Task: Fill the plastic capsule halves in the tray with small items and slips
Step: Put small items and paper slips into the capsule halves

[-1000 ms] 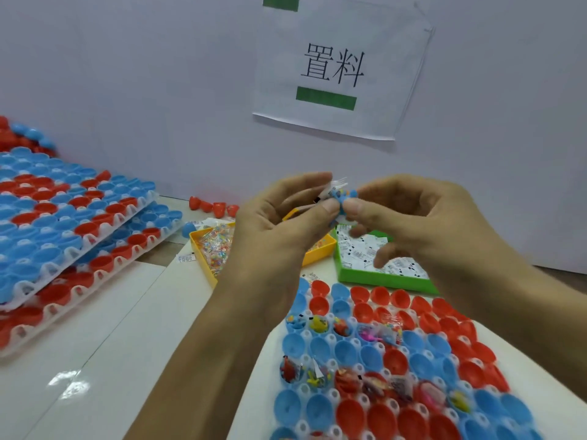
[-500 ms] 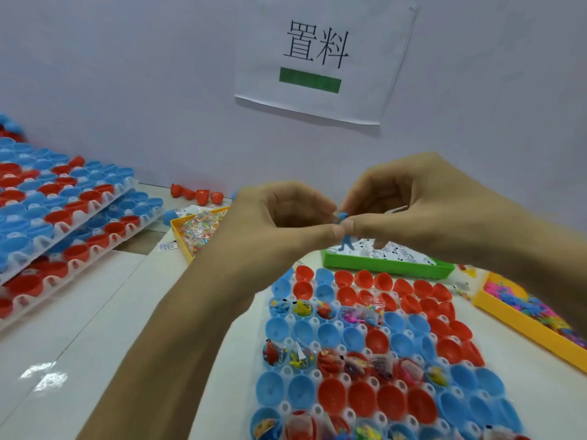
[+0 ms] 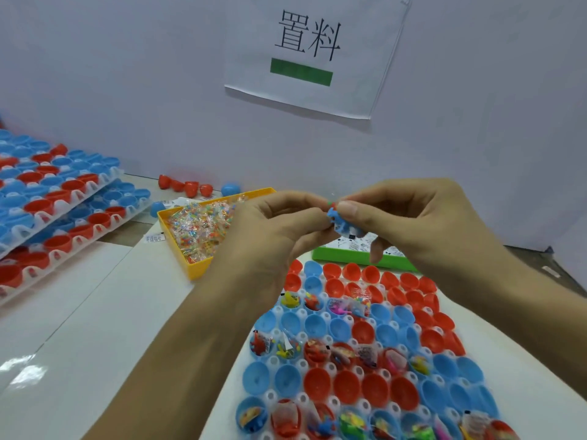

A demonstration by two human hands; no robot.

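I hold a small blue plastic toy [image 3: 341,223] pinched between both hands above the far edge of the capsule tray [image 3: 276,312]. My left hand [image 3: 273,230] and right hand [image 3: 422,227] are curled, fingertips meeting on the toy. The empty blue and red capsule halves [image 3: 317,381] lie directly below and toward me, about equally near either hand.

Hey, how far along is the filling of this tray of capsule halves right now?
Partly done. In the tray, several rows of halves already hold small toys and packets, such as the filled row across the middle. Both hands, left hand and right hand, pinch a small blue toy above the tray. Still empty: the row of halves below it and the red halves at the back.
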